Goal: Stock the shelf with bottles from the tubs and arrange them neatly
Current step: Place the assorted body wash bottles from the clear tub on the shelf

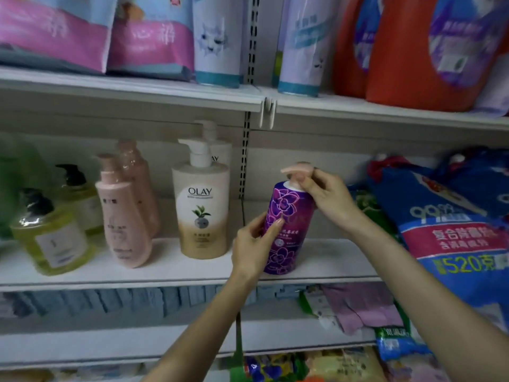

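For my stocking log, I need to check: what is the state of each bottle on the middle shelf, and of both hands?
purple bottle: base on shelf, tipped slightly, held by both hands
left hand: grips its lower body
right hand: pinches its pump
Olay bottle: upright
pink bottles: standing, one behind the other
yellow bottles: standing, black pumps on

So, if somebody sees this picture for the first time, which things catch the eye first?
The purple bottle with flower print sits mid-frame on the middle shelf; the left hand holds its body, the right hand pinches its pink pump. Left of it stands a cream Olay bottle, and orange jugs fill the top shelf at right.
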The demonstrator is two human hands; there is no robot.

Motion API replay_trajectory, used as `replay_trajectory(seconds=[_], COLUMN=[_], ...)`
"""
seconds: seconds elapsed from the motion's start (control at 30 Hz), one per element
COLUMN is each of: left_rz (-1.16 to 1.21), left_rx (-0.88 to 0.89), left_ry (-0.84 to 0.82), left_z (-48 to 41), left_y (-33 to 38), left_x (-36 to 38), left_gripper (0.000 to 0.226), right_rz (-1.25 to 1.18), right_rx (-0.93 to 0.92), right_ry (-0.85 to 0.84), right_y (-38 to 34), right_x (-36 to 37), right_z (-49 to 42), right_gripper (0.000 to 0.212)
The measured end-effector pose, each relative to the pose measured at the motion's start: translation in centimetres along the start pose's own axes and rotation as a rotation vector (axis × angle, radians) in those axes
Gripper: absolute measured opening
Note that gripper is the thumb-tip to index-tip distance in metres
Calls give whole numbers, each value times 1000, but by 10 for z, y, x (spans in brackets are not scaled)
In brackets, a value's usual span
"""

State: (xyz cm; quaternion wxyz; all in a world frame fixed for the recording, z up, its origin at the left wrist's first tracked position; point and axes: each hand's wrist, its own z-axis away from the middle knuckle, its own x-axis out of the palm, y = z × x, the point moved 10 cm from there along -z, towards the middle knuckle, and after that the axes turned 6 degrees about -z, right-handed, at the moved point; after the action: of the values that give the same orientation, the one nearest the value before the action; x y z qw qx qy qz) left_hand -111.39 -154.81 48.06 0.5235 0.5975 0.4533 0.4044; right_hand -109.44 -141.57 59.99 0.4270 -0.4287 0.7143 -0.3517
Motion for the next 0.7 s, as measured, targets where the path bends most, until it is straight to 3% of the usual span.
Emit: replay_trajectory(seconds=[0.17,0.33,0.57,0.7], left_rz=[45,6,-66,-101], left_rx=[6,-33,50,76], left_ry=[7,-4,-33,6], left_z=[-12,-7,-21,-34], left_y=[-10,-47,-46,-47], left_x=[-6,-8,-3,-2], left_gripper=[35,50,44,40], right_rz=[-46,-259,-240,-322], right_rx=[-6,154,216,191], right_ry=[14,-3,30,74], right_y=[12,83,138,144], right_x=[4,15,26,28], right_z=[-1,38,45,32], right_gripper=[22,58,47,60])
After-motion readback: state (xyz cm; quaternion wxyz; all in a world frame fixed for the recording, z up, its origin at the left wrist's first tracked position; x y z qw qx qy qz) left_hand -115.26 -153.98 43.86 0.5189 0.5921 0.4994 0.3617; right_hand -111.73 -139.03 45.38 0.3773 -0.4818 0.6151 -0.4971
